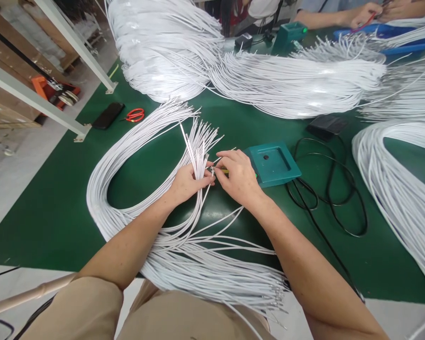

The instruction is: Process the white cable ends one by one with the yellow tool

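My left hand is closed around a small bunch of white cables, whose ends point up and away from me. Just to its right, the thumb and finger of my right hand pinch at the end of one thin white cable. A bit of yellow shows under those fingers; what it belongs to is hidden. Right beside my right hand sits a teal box-like device with a square recessed top. A large curved bundle of white cables loops round on the left, and more loose cables lie close to my body.
Big white cable bundles fill the far side of the green table. Red-handled scissors and a black phone-like object lie at the left. A black cord coils at right. Across the table, another person's hands work over a blue tray.
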